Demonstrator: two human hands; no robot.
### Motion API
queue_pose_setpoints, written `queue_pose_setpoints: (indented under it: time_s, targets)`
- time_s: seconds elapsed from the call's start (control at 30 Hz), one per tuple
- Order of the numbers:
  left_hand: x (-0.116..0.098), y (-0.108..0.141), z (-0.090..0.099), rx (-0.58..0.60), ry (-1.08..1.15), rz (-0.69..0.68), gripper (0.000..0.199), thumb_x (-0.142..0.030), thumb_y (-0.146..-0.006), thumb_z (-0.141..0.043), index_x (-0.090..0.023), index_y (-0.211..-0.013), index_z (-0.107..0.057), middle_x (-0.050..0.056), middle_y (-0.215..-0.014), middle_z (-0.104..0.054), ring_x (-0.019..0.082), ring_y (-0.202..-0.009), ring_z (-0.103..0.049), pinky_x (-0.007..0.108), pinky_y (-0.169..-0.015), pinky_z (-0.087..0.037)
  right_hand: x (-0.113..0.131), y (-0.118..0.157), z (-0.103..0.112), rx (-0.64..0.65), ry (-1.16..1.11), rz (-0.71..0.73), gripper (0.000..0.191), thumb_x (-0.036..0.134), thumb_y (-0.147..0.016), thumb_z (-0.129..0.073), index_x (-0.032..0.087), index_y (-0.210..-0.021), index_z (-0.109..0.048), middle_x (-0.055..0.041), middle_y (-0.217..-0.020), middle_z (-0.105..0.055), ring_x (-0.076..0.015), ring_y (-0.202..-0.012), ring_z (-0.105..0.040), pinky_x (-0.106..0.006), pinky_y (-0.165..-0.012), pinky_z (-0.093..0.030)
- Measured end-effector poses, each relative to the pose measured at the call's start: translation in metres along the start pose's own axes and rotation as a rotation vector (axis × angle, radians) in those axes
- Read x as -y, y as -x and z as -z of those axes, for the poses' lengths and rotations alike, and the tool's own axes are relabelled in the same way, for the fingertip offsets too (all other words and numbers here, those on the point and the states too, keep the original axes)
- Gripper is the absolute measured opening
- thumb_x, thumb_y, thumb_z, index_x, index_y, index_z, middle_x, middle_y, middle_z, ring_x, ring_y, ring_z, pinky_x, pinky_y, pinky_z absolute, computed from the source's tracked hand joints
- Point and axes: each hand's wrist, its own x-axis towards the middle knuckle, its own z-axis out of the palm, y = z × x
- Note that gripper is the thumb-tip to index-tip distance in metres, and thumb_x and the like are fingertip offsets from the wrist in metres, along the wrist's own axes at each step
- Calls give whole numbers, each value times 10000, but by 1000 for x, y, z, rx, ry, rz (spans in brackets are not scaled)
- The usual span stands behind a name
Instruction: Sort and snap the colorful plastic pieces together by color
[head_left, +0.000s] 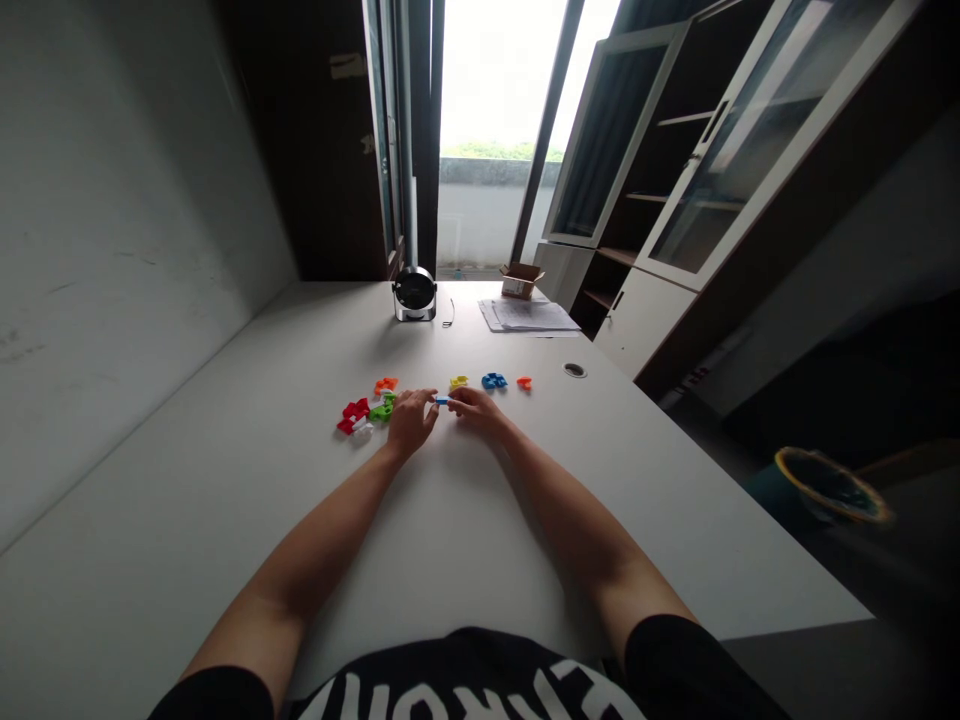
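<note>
Between the fingertips of my left hand (412, 418) and my right hand (474, 406) is a small blue and white piece (442, 400), pinched from both sides just above the white table. Its exact kind is too small to make out. Close by my left hand lie green pieces (383, 408), orange pieces (385, 385), red pieces (353, 414) and a white piece (362, 431). Beyond my right hand are a yellow piece (458, 382), a cluster of blue pieces (494, 381) and a small orange piece (524, 383).
On the far part of the table (322, 330) stand a round black-and-silver device (415, 292), papers (531, 316) and an open cardboard box (520, 281). A round cable hole (574, 370) sits near the right edge. A bin (825, 490) is on the floor at right.
</note>
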Motion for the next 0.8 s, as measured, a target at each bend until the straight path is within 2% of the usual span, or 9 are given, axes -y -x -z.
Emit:
queue_pose_setpoints:
  time_s: [0.13, 0.37, 0.57, 0.8]
  targets:
    - [1, 0, -2, 12, -6, 13, 266, -323, -996, -484, -218, -1107, -702, 76, -1088, -738, 273, -1050, -620, 439, -1047, -393, 0, 0, -1, 28, -55, -7, 461, 608, -794, -728, 207, -1020, -688, -27, -811, -657, -173, -720, -602, -297, -688, -499]
    - [3, 0, -2, 43, -8, 33, 238, -347, -986, -518, -234, -1085, -703, 62, -1027, -747, 265, -1026, -632, 425, -1015, -409, -7, -3, -1, 29, -113, 6, 475, 577, -757, -776, 206, -1040, -687, -32, -847, -671, -182, -755, -639, -312, -720, -518]
    - [4, -1, -4, -17, 31, 14, 208, -310, -977, -541, -224, -1088, -694, 52, -995, -752, 253, -971, -652, 415, -986, -428, -8, -3, -1, 23, -118, 16, 458, 545, -792, -760, 202, -1087, -686, -33, -851, -690, -188, -789, -654, -311, -742, -515]
    - [6, -1, -7, -84, 64, -9, 145, -248, -940, -588, -231, -1051, -680, 37, -929, -738, 236, -903, -670, 403, -946, -453, -14, -6, -1, 22, -132, 36, 409, 535, -807, -754, 203, -1040, -705, -45, -868, -715, -191, -795, -667, -319, -761, -520]
